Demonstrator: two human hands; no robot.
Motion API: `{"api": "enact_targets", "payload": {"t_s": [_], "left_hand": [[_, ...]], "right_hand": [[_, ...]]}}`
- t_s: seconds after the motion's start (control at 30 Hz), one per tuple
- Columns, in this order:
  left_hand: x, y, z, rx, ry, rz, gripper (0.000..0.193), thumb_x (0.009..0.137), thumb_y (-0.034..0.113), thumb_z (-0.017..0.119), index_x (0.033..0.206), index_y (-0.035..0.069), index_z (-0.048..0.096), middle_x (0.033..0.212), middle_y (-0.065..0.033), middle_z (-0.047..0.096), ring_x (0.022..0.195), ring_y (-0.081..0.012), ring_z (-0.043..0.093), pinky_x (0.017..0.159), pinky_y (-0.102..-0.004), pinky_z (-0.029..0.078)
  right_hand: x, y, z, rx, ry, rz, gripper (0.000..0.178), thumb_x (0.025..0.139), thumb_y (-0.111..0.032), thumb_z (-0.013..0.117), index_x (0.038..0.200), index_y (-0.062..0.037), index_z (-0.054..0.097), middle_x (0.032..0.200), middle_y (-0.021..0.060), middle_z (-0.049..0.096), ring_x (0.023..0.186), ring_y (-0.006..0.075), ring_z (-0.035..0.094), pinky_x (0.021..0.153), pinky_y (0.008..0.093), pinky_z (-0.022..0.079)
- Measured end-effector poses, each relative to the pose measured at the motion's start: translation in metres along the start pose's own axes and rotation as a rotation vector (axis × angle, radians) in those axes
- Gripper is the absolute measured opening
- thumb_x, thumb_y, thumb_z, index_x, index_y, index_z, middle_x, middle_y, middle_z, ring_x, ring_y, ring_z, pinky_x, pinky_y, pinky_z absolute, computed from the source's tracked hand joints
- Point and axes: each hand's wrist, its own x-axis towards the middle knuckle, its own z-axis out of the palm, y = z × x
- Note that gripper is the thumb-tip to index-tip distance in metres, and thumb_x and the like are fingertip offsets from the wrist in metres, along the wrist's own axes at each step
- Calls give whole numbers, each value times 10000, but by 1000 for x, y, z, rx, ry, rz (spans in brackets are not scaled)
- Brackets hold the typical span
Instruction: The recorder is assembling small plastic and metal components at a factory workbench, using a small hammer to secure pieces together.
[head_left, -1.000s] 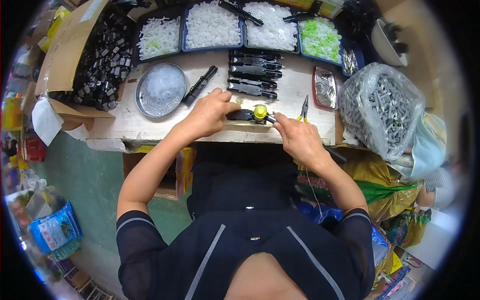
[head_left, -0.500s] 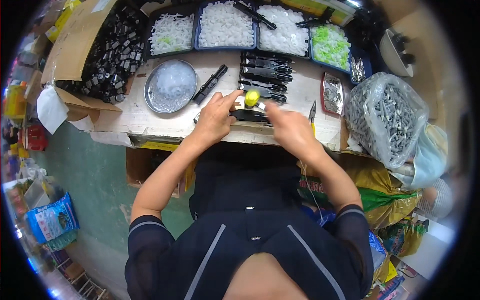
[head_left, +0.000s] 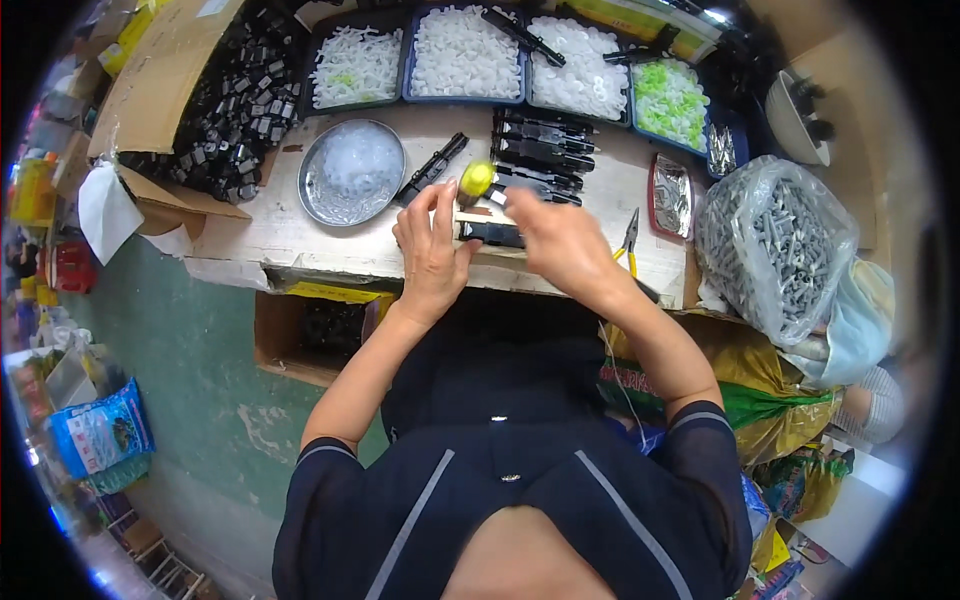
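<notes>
In my right hand (head_left: 562,240) is the handle of a small hammer (head_left: 478,180) with a yellow head; the fingers are closed round it. The head hangs just above the near edge of the workbench. Below it lies a slim black plastic part (head_left: 493,234), its right end hidden behind my right hand. My left hand (head_left: 432,255) grips this part's left end between thumb and fingers. Beyond the hammer, several similar black assemblies (head_left: 545,140) lie stacked in a row. Another long black assembly (head_left: 435,168) lies slantwise beside a round metal dish (head_left: 310,190).
Trays of small white pieces (head_left: 465,55) and green-white pieces (head_left: 672,105) line the back. A carton (head_left: 150,85) of black parts stands left. Yellow-handled pliers (head_left: 629,240), a red-rimmed tray (head_left: 655,205) and a clear bag of grey pieces (head_left: 775,235) lie right.
The hammer head has shifted left and now tilts over the part's left end. My left hand's fingers have straightened upward. The right hand has moved slightly left, and the view has shifted slightly.
</notes>
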Motion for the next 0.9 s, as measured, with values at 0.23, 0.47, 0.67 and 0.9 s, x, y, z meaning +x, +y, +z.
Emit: {"api": "enact_targets", "payload": {"t_s": [0.23, 0.47, 0.67, 0.9], "left_hand": [[3, -1, -10, -53, -134, -55, 839, 629, 80, 756, 1349, 41, 328, 1220, -140, 453, 1122, -304, 393, 941, -409, 291], [26, -12, -4, -141, -280, 391, 422, 690, 21, 638, 1106, 50, 571, 966, -75, 551, 907, -250, 502, 791, -370, 336], [96, -1, 15, -75, -56, 474, 315, 679, 44, 667, 985, 56, 593, 923, -63, 566, 883, -242, 512, 760, -375, 343], [135, -19, 70, 134, 17, 482, 152, 676, 63, 647, 827, 79, 638, 899, -37, 574, 896, -217, 500, 748, -358, 347]], "right_hand": [[-32, 33, -7, 135, 229, 172, 272, 923, -171, 477, 1167, -75, 548, 768, 229, 619, 700, 358, 620, 623, 400, 472], [-60, 105, -4, -185, 353, 400, 454, 790, 55, 470, 1241, 22, 444, 976, 270, 548, 874, 433, 553, 762, 462, 450], [-62, 113, 7, -423, 338, 310, 500, 690, 86, 504, 1182, 4, 477, 984, 190, 488, 911, 339, 490, 764, 418, 441], [-47, 99, -5, -438, 411, 160, 347, 726, 33, 544, 1069, -19, 560, 1024, 138, 507, 934, 298, 483, 744, 393, 408]]}}
